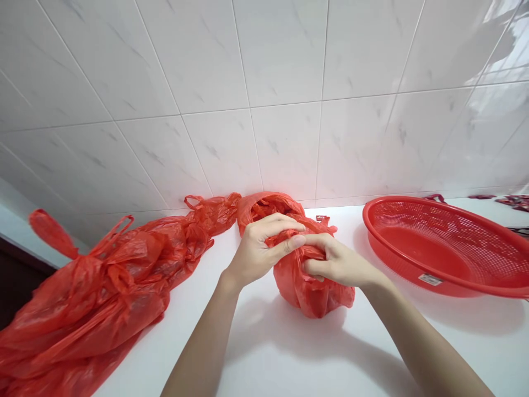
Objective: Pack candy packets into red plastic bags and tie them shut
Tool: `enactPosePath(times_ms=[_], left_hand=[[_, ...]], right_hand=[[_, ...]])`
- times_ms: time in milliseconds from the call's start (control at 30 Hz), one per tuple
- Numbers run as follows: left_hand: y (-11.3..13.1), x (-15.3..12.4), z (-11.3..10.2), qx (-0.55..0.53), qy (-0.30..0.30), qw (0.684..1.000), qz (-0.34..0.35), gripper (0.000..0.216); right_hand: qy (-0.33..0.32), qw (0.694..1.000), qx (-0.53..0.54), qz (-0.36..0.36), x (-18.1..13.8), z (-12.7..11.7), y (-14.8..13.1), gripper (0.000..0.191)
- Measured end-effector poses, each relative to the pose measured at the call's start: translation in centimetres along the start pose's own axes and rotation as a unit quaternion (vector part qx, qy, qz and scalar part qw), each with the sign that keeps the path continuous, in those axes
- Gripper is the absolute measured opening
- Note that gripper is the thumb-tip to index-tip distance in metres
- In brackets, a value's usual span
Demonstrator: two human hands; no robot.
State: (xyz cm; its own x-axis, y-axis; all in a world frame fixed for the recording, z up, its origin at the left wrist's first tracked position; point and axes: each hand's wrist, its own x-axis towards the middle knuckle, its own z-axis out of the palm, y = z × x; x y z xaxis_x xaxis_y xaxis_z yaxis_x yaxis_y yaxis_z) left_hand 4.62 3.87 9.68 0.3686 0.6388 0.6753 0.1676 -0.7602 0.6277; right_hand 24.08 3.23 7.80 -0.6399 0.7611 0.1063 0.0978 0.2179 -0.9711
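A bunched red plastic bag [308, 289] stands on the white counter [289, 353] in the middle of the view. My left hand [258, 248] grips its gathered top from the left, fingers curled over the plastic. My right hand [334, 262] pinches the same gathered top from the right, thumb and fingers pressed together. The two hands touch each other above the bag. What the bag contains is hidden.
A pile of more red plastic bags [103, 298] sprawls along the counter's left side up to the tiled wall [264, 82]. A shallow red perforated basket [446, 248] lies at the right. Small red scraps [514, 201] lie at the far right by the wall.
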Motion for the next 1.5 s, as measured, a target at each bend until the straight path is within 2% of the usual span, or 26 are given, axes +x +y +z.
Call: enactPosePath(times_ms=[100, 167, 267, 367, 500, 600, 700, 767, 900, 967, 1167, 1233, 1333, 1433, 1500], left_hand=[[0.1, 0.0, 0.6, 0.022, -0.005, 0.998, -0.052, 0.018], [0.3, 0.0, 1.0, 0.040, 0.011, 0.994, -0.097, 0.023], [0.3, 0.0, 1.3, 0.044, 0.027, 0.990, -0.133, 0.030], [0.0, 0.0, 0.8, 0.018, 0.032, 0.989, -0.147, 0.045], [-0.2, -0.1, -0.2, 0.013, 0.048, 0.983, -0.175, 0.022], [0.0, -0.1, -0.6, -0.001, 0.051, 0.982, -0.181, 0.021], [0.5, -0.2, -0.5, -0.051, 0.046, 0.985, -0.159, 0.019], [0.9, -0.3, -0.2, -0.070, 0.017, 0.987, -0.146, 0.019], [1.5, -0.6, 0.2, -0.050, -0.124, 0.980, -0.147, 0.024], [1.6, -0.7, 0.2, -0.031, -0.176, 0.973, -0.148, 0.028], [1.5, -0.8, -0.6, -0.001, -0.231, 0.958, -0.170, 0.034], [1.3, -0.8, -0.6, -0.002, -0.210, 0.963, -0.166, 0.028], [0.6, -0.4, -0.3, -0.026, -0.104, 0.977, -0.183, 0.017], [-0.4, 0.1, 0.4, -0.086, -0.009, 0.978, -0.191, 0.028], [-1.1, 0.4, 1.0, -0.150, 0.000, 0.967, -0.204, 0.041]], right_hand=[[-0.045, 0.999, 0.027, -0.001, 0.0, -0.1, 0.0, 0.015], [-0.044, 0.998, 0.035, -0.008, 0.2, 0.1, 0.1, 0.019], [-0.004, 0.999, 0.052, -0.009, 0.5, 0.4, 0.3, 0.042], [0.064, 0.995, 0.077, -0.006, 0.8, 0.3, 0.4, 0.053], [0.110, 0.986, 0.122, 0.000, 1.0, -0.3, 0.3, 0.053], [0.109, 0.984, 0.141, -0.002, 1.1, -0.8, 0.4, 0.049], [0.115, 0.978, 0.172, 0.003, 1.2, -1.1, 0.6, 0.044], [0.118, 0.973, 0.199, 0.002, 1.3, -1.3, 0.8, 0.041], [0.133, 0.964, 0.230, 0.006, 1.3, -1.7, 0.8, 0.036], [0.142, 0.963, 0.229, 0.015, 1.2, -1.9, 0.7, 0.036], [0.131, 0.962, 0.239, 0.013, 1.1, -2.1, 0.3, 0.030], [0.144, 0.963, 0.229, 0.004, 1.1, -2.1, 0.3, 0.030], [0.165, 0.978, 0.121, -0.029, 0.8, -1.8, -0.1, 0.030], [0.190, 0.979, -0.025, -0.066, 0.3, -1.3, -0.6, 0.030], [0.207, 0.969, -0.099, -0.092, 0.0, -1.0, -0.9, 0.031]])
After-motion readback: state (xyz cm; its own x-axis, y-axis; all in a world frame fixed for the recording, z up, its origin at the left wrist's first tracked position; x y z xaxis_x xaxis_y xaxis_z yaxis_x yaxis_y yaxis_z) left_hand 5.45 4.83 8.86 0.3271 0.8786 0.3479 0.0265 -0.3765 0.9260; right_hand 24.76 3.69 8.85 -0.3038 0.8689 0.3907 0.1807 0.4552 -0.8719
